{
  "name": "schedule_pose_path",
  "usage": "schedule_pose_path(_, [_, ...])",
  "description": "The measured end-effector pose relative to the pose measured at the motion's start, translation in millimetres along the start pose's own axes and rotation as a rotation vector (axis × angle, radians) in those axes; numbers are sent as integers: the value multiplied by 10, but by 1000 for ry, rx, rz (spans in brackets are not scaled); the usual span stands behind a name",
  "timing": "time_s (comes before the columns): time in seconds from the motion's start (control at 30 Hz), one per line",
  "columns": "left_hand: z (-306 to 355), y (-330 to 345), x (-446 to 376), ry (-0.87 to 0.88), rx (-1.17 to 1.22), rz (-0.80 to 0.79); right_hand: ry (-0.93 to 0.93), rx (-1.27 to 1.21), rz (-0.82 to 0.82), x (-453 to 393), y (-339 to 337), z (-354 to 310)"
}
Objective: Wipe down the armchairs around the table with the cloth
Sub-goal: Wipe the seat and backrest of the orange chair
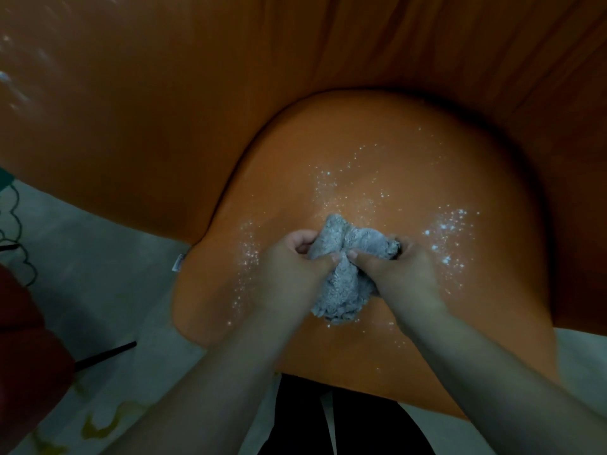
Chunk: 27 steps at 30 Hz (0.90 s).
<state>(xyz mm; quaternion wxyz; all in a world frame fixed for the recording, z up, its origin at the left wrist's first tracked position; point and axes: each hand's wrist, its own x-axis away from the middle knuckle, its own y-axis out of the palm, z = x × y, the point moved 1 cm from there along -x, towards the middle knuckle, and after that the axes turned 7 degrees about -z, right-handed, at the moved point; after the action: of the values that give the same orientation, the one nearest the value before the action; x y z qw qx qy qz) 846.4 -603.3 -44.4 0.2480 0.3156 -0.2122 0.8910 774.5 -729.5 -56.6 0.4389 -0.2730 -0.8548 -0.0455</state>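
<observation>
We look down on an orange armchair (377, 165); its rounded seat cushion fills the middle of the view and the backrest rises behind it. A grey cloth (345, 274) lies bunched at the centre of the seat, touching the cushion. Both hands are on it. The left hand (292, 270) grips the cloth's left side, its fingers (302, 241) curled round the fabric and the thumb pressed in at the middle. The right hand (397, 274) grips the right side in the same way, fingers curled over the far edge, thumb meeting the left thumb at the cloth's centre fold. White specks (450, 238) are scattered over the cushion on both sides of the cloth and beyond it; what they are we cannot tell. A small white tag (179, 262) shows on the cushion's left edge. A pale floor (98, 290) lies to the left, with a dark cord (16, 224) and a thin black rod (105, 353) on it. A dark red shape sits at the lower left edge, unidentified.
</observation>
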Motion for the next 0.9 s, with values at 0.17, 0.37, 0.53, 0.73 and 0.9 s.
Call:
schedule_pose_path(0.17, [29,64,131,258,-275,116,37,-185,-57,-33,72,16])
schedule_pose_path(0.37, [63,83,217,507,-657,92,45,-467,-182,49,96,112])
schedule_pose_path(0.53, [-53,145,285,487,-812,-44,-52,-693,-418,64,153,36])
schedule_pose_path(0.73, [-135,68,255,486,-595,-211,-83,-514,-330,-47,144,94])
schedule_pose_path(0.9, [-215,-230,128,338,-379,67,-91,-223,-264,-161,185,65])
